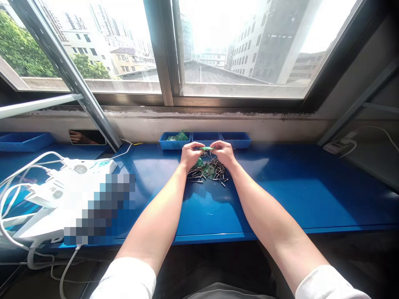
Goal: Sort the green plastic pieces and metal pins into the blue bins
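Note:
Above the blue tabletop, my left hand [191, 154] pinches one end of a thin green piece [207, 148]. My right hand [222, 153] grips its other end, so it spans the gap between my fingertips. Whether it is a small packet or a board I cannot tell. Just below my hands lies a loose pile of slim metal pins [220, 170], which look like blind rivets. Mixed into that pile are flat green pieces [209, 171]. Directly behind my hands stands a blue three-part tray [175, 145], with green pieces [182, 136] in its left compartment.
A white power strip [52, 220] with plugs and cables covers the left of the blue table [280, 187]. A phone [87, 137] lies farther back by a metal post [93, 120], near another blue bin [25, 142]. An adapter [338, 145] sits far right.

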{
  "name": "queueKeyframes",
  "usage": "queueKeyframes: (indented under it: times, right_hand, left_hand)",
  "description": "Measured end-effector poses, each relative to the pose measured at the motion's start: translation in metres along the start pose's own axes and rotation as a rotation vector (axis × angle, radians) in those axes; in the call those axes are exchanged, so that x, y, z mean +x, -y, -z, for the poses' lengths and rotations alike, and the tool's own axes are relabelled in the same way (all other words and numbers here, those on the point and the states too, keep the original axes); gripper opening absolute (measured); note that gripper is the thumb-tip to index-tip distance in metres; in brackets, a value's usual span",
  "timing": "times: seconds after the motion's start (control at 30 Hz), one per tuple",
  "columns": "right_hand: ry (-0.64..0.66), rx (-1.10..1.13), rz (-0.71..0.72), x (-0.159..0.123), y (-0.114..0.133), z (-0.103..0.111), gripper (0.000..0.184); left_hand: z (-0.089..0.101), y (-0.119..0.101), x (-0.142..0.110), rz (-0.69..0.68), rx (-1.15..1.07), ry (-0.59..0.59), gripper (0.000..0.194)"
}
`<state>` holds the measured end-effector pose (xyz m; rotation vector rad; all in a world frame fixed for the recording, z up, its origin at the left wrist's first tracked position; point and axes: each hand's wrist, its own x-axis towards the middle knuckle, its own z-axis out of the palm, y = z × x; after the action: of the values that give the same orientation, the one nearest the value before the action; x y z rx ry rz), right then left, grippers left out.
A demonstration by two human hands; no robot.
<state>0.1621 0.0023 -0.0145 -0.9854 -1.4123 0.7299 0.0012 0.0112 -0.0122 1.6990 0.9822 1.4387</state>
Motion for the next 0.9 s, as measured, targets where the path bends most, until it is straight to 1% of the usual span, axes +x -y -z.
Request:
queueKeyframes:
  times: [0.07, 0.13, 0.27, 0.37, 0.47, 0.53, 0.6, 0.67, 0.83, 0.9]
  right_hand:
    - [-0.024, -0.007, 0.010, -0.0007, 0.0007, 0.0022, 0.012]
    - [-0.046, -0.005, 0.010, -0.0013, 0.0008, 0.0040, 0.011]
    - [-0.036, 0.008, 0.012, -0.0014, -0.0014, 0.0046, 0.014]
    - [-0.008, 0.055, 0.003, -0.0010, -0.0038, 0.0030, 0.025]
    - [-0.005, 0.045, -0.051, -0.0012, -0.0053, 0.0014, 0.033]
    - [-0.018, 0.020, -0.094, -0.0017, -0.0057, 0.0010, 0.037]
    - [-0.031, 0.005, -0.127, -0.0022, -0.0057, 0.0011, 0.039]
    - [-0.046, 0.001, -0.144, -0.0029, -0.0055, 0.0013, 0.040]
    - [-0.030, 0.012, -0.135, -0.0046, -0.0044, 0.0002, 0.041]
    - [-0.037, -0.014, -0.119, -0.0048, -0.0036, -0.0008, 0.041]
  left_hand:
    - [0.0003, -0.0004, -0.0008, -0.041, 0.028, -0.027, 0.015]
    - [-0.0003, -0.0013, -0.0019, -0.075, 0.051, -0.033, 0.014]
    - [-0.0030, -0.0035, -0.0039, -0.078, 0.048, 0.022, 0.017]
    - [-0.0044, -0.0053, -0.0046, -0.056, 0.065, 0.023, 0.029]
    - [-0.0046, -0.0064, -0.0049, -0.020, 0.124, -0.036, 0.049]
    - [-0.0043, -0.0067, -0.0054, -0.019, 0.152, -0.074, 0.055]
    - [-0.0038, -0.0069, -0.0062, -0.024, 0.160, -0.097, 0.053]
    - [-0.0035, -0.0071, -0.0070, -0.029, 0.168, -0.101, 0.046]
    - [-0.0057, -0.0075, -0.0083, -0.058, 0.201, 0.002, 0.025]
    - [-0.0071, -0.0087, -0.0083, -0.064, 0.200, 0.013, 0.022]
